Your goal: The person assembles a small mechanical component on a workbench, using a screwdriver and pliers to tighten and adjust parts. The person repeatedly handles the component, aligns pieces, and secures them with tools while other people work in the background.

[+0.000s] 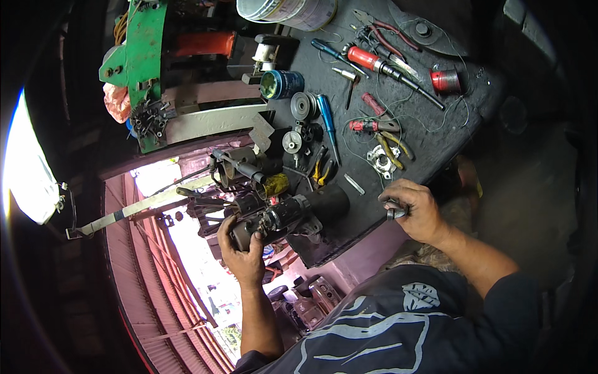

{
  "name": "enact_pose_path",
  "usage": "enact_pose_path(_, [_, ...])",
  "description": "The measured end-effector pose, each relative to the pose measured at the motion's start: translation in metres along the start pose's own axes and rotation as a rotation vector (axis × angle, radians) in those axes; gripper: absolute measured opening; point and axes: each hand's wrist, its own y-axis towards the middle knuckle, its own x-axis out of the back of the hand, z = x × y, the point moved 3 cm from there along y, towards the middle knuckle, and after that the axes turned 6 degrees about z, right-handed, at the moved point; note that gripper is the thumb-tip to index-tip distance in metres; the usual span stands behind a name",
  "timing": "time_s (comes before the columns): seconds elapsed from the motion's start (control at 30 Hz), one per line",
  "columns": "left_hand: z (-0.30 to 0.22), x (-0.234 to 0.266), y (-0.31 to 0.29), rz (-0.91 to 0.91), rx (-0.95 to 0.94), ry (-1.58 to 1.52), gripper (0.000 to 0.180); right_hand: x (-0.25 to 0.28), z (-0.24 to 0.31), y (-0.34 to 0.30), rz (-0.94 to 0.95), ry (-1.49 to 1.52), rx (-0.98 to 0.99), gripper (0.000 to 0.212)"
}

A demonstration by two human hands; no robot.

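In the head view, the person's left hand (pixel 244 258) is curling around the near end of a dark cylindrical unit (pixel 283 215), thumb on one side and fingers on the other. The unit is lying by the corner of the black workbench (pixel 430 140); the hand is probably steadying it, since a round body like that could be rolling. Whether the bench is bearing all its weight, I can't tell. The right hand (pixel 420 209) is hovering past the bench edge, fingers folding in and pinching a small dark metal piece (pixel 395 212), seemingly to be keeping it ready or viewing it close.

Just beyond that hand, a silver flanged part (pixel 381 162) is lying near yellow-handled pliers (pixel 390 148). A blue screwdriver (pixel 327 128) is resting among round metal parts, likely being kept within reach.

As for containers, a blue jar (pixel 289 83) is standing open, showing greenish-yellow stuff inside, perhaps grease. A white bucket (pixel 305 12) is sitting at the far edge, its contents not showing. A red spool (pixel 445 81) is holding wound wire, while thin strands are straying across the bench.
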Motion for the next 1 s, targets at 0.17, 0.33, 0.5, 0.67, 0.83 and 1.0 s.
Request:
enact_pose_path(0.17, [0.002,-0.002,0.0,-0.022,-0.002,-0.019,0.063,-0.003,-0.009,-0.006,-0.015,0.007,-0.03,0.027])
enact_pose_path(0.33, [0.0,-0.001,0.002,-0.008,0.022,-0.015,0.062,-0.004,-0.012,-0.011,0.005,0.024,-0.048,0.023])
enact_pose_path(0.5, [-0.017,-0.002,0.003,-0.018,-0.077,0.106,0.045,-0.007,-0.013,-0.009,0.026,0.008,-0.059,0.022])
enact_pose_path(0.67, [-0.028,-0.008,-0.001,0.016,-0.113,0.089,0.019,-0.005,-0.007,-0.007,0.015,0.003,-0.052,0.023])
enact_pose_path(0.83, [-0.034,0.002,0.013,0.141,-0.229,0.251,0.019,-0.002,-0.005,-0.011,-0.012,-0.028,-0.071,0.023])
enact_pose_path(1.0, [-0.042,0.009,0.016,0.245,-0.282,0.359,0.045,-0.011,-0.01,-0.016,-0.046,-0.04,-0.027,0.022])
